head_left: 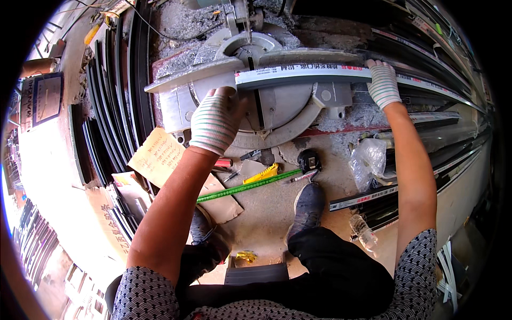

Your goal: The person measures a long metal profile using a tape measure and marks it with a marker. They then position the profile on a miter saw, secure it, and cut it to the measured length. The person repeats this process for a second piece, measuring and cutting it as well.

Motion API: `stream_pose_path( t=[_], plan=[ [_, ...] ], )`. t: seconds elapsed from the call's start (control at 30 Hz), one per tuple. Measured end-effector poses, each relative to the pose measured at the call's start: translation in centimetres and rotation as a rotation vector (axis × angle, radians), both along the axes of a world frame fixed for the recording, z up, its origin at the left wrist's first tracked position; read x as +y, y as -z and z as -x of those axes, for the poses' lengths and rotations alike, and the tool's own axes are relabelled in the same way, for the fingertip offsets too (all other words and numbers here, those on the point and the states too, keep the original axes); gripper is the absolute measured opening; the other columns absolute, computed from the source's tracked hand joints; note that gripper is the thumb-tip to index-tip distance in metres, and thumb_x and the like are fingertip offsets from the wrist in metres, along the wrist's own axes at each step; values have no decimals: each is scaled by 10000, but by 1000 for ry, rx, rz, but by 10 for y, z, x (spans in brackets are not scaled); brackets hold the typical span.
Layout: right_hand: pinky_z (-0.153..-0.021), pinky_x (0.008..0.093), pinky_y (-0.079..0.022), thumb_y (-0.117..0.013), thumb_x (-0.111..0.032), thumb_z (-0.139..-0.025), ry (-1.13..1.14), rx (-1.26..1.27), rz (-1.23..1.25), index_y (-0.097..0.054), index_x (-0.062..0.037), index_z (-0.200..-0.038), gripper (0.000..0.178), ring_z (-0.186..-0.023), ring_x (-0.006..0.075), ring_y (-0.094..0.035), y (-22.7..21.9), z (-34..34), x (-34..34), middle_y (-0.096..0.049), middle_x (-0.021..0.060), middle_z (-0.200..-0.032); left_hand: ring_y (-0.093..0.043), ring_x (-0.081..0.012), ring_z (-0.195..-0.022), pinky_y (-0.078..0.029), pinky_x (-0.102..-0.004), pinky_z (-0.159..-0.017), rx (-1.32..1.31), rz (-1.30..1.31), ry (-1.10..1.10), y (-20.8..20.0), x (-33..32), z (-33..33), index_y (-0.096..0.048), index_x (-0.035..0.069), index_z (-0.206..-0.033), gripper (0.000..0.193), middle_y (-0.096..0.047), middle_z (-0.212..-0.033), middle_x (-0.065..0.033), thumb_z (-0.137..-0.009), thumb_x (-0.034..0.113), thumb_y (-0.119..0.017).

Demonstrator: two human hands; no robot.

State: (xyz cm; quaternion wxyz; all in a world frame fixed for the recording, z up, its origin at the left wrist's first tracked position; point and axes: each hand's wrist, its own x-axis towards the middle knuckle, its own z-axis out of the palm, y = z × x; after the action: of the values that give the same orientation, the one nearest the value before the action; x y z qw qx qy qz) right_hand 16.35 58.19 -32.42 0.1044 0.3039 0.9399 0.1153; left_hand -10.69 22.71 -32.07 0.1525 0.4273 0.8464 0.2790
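A long metal profile (304,74) with a white printed film and a dark underside lies across the mitre saw's table (282,106), against its fence (314,56). My right hand (383,84), in a white striped knit glove, is closed around the profile right of the saw. In a matching glove, my left hand (216,120) hovers over the left part of the saw table, just short of the profile's cut end. Its fingers are bent and partly smeared, so whether they hold anything cannot be made out. The saw head (246,21) rises behind the fence.
Metal shavings cover the area around the saw. Dark profiles (114,90) stand at left; more lie at right. Near my feet are a green tape strip (248,184), a black tape measure (309,161), a yellow utility knife (261,174), cardboard (160,152) and a plastic bottle (364,232).
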Motion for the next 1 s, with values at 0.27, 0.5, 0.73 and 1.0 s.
stream_pose_path(
  t=[0.27, 0.5, 0.73, 1.0],
  plan=[
    [-1056, 468, -432, -833, -138, -721, 47, -20, 1, -582, -101, -1234, 572, -1175, 357, -595, 6, -1, 10, -652, 159, -1170, -690, -331, -796, -551, -402, -741, 8, 14, 34, 6, 22, 12, -681, 34, -1026, 279, -699, -892, -170, -928, 286, -749],
    [-1081, 465, -413, -831, -134, -723, 52, -2, 4, -583, -95, -1230, 566, -1200, 367, -581, 6, -2, 10, -644, 173, -1191, -679, -379, -858, -538, -434, -765, 9, -24, 75, 10, 25, 19, -684, 47, -1021, 262, -703, -932, -187, -909, 272, -756],
    [-1107, 459, -406, -815, -159, -747, 72, -17, 18, -591, -91, -1234, 540, -1201, 368, -587, -3, 3, 5, -649, 177, -1189, -650, -417, -906, -526, -466, -794, 60, -34, 85, 16, 27, 21, -679, 46, -1025, 273, -679, -963, -197, -894, 272, -758],
    [-1126, 470, -390, -804, -178, -765, 115, -25, 39, -589, -89, -1250, 538, -1231, 362, -569, -5, 6, 3, -640, 171, -1220, -640, -426, -929, -525, -476, -797, 87, -63, 105, 24, 27, 21, -666, 48, -1060, 270, -672, -1005, -197, -899, 249, -748]
  ],
)
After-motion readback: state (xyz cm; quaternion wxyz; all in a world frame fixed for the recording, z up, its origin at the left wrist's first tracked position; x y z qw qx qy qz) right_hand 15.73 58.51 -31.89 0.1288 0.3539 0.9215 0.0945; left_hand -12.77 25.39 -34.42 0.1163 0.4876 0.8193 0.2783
